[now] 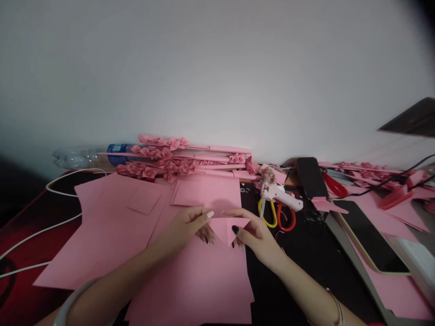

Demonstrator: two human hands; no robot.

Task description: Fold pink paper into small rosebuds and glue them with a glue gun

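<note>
Between my two hands is a small piece of folded pink paper, shaped like a triangle pointing down. My left hand pinches its upper left corner between thumb and fingers. On the other side, my right hand grips the right part, its dark-nailed thumb lying on the front face. Both hands are just above large pink sheets spread on the desk. Smaller pink paper squares lie on the sheets behind my left hand.
Along the wall lie folded pink paper flowers on rolled stems and a plastic bottle. Right of my hands are a glue gun, scissors and two phones. A white cable curves at left.
</note>
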